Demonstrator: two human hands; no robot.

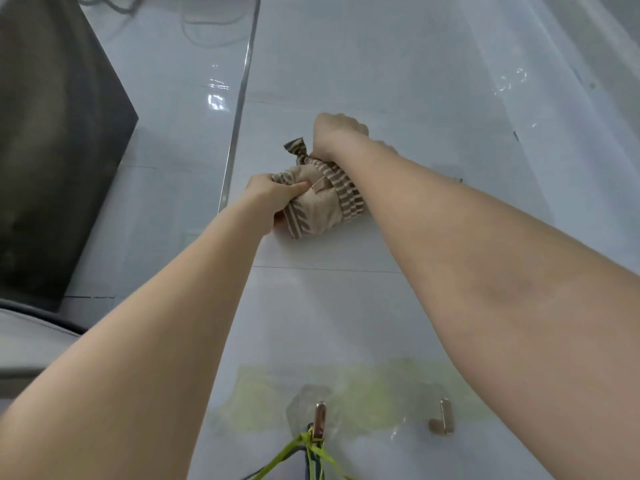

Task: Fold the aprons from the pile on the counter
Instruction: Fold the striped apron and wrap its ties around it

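— Where is the apron?

— The beige apron (313, 202), with brown stripes, is bunched into a tight bundle against the white tiled wall (398, 81), between both hands.

— And the fingers?

— The left hand (268, 194) curls round the bundle's left side, thumb pressed into the cloth. The right hand (337, 135) is a fist clamped on the top, a striped end (296, 148) sticking out beside it.

— Anything holding something else?

— Low on the wall are two metal hooks. The left hook (319, 419), on a clear adhesive pad, carries green cords (294, 452); the right hook (442, 419) shows nothing on it. A dark panel (52, 150) stands at left.
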